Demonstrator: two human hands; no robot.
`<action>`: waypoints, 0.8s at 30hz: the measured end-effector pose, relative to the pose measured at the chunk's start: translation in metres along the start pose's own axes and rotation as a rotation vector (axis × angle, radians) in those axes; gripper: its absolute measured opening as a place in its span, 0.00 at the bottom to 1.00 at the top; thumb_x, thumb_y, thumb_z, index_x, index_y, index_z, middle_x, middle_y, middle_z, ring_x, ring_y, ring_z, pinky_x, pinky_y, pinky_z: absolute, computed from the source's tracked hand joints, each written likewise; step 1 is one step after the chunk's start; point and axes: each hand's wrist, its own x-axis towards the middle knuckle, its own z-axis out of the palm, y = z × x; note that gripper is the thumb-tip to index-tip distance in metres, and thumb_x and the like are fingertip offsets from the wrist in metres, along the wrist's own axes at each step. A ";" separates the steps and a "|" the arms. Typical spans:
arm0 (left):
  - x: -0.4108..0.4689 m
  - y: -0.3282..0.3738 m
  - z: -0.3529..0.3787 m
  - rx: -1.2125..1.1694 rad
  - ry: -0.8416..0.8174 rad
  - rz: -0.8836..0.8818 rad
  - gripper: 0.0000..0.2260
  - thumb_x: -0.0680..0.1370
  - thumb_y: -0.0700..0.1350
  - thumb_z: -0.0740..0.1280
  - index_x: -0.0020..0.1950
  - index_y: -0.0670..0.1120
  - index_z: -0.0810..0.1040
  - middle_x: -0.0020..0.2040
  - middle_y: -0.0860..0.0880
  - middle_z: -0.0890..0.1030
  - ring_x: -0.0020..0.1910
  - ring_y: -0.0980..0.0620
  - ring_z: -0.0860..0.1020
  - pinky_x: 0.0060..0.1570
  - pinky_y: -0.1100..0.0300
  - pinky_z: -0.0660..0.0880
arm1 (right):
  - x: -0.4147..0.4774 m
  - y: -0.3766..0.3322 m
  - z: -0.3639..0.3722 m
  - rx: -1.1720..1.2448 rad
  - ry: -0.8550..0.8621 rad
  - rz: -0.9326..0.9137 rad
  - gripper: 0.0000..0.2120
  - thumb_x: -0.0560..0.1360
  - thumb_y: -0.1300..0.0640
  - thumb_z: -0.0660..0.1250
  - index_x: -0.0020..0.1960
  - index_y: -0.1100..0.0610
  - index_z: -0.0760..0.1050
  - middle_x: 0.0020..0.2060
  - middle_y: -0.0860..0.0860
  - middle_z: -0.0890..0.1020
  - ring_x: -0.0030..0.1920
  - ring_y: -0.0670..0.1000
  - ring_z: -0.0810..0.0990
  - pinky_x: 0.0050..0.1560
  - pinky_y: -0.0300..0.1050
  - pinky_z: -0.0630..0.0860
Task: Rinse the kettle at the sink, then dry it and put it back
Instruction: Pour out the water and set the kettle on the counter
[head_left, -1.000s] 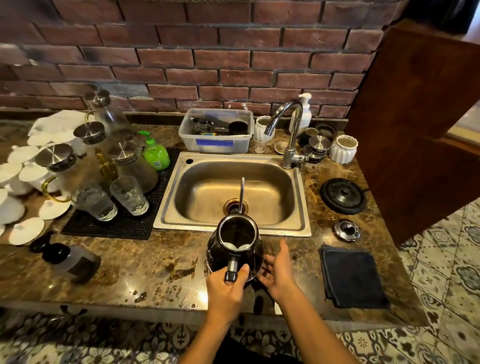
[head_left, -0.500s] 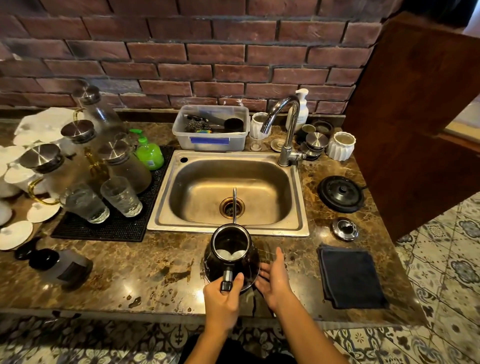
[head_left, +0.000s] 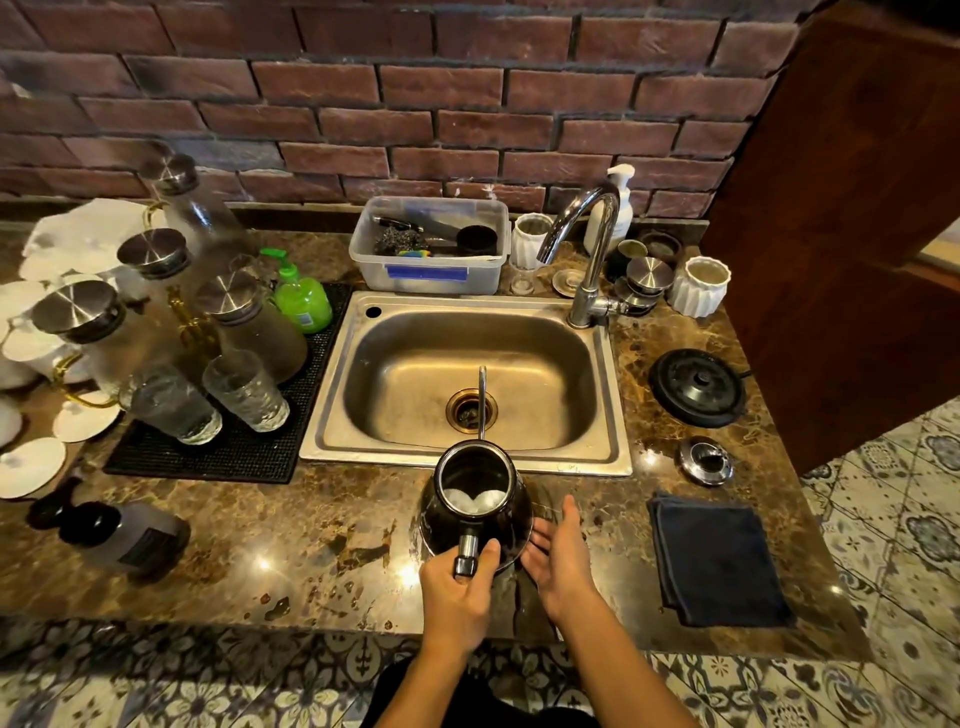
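A dark, lidless gooseneck kettle (head_left: 475, 501) stands over the counter just in front of the steel sink (head_left: 467, 382), its thin spout pointing out over the basin. Something white shows inside it. My left hand (head_left: 457, 592) is closed around the kettle's handle at the near side. My right hand (head_left: 561, 561) lies open against the kettle's lower right side, fingers spread. The chrome tap (head_left: 587, 254) stands at the sink's back right; no water runs. A folded dark cloth (head_left: 717, 558) lies on the counter to the right. The black kettle base (head_left: 698, 387) and a small shiny lid (head_left: 705, 460) sit right of the sink.
A black mat (head_left: 234, 447) left of the sink carries glasses, glass jars with metal lids and a green soap bottle (head_left: 303, 301). A plastic tub (head_left: 428, 249) of tools sits behind the sink. A dark bottle (head_left: 111, 532) lies at near left. White cups stand at the back right.
The kettle and both hands hold nearly the same place; the view has shifted slightly. My right hand stays open beside the kettle's base.
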 end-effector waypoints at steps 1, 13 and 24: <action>0.001 0.001 0.000 0.003 0.000 0.001 0.22 0.72 0.56 0.68 0.23 0.52 0.65 0.20 0.53 0.65 0.22 0.56 0.63 0.26 0.57 0.59 | -0.001 -0.001 0.001 0.003 0.005 -0.003 0.28 0.81 0.37 0.55 0.48 0.61 0.78 0.46 0.58 0.84 0.47 0.54 0.83 0.57 0.51 0.78; 0.007 0.019 -0.030 0.090 -0.296 -0.192 0.16 0.70 0.54 0.77 0.34 0.43 0.80 0.28 0.52 0.80 0.29 0.55 0.76 0.31 0.69 0.70 | 0.006 -0.008 -0.007 -0.153 0.011 -0.051 0.26 0.81 0.39 0.57 0.61 0.60 0.78 0.53 0.57 0.83 0.54 0.54 0.82 0.56 0.48 0.78; 0.060 0.090 -0.099 0.355 -0.157 0.050 0.15 0.69 0.66 0.69 0.46 0.57 0.83 0.44 0.62 0.84 0.47 0.64 0.81 0.47 0.58 0.78 | -0.037 -0.072 -0.030 -0.776 0.088 -0.577 0.20 0.81 0.49 0.64 0.71 0.52 0.73 0.62 0.48 0.78 0.58 0.44 0.76 0.57 0.37 0.67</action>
